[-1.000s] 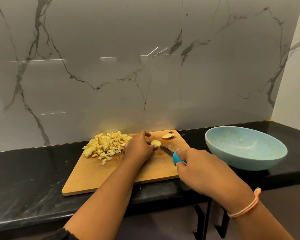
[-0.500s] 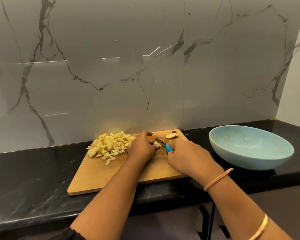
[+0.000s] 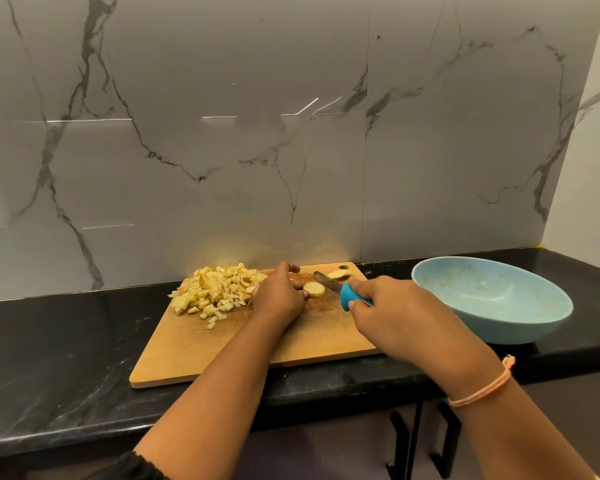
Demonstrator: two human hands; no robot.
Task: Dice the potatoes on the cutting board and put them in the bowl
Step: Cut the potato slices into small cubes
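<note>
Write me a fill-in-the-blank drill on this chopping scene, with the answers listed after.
1. The right hand grips a knife with a ____ handle.
2. The left hand holds a round potato slice, and the diced potato is piled on its ____ side.
3. The bowl stands on the counter, to the ____ of the cutting board.
Answers: blue; left; right.

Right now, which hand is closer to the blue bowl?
Right. The right hand, gripping the blue-handled knife, is just left of the blue bowl, over the cutting board's right end. The left hand holds a potato slice farther left, mid-board.
</note>
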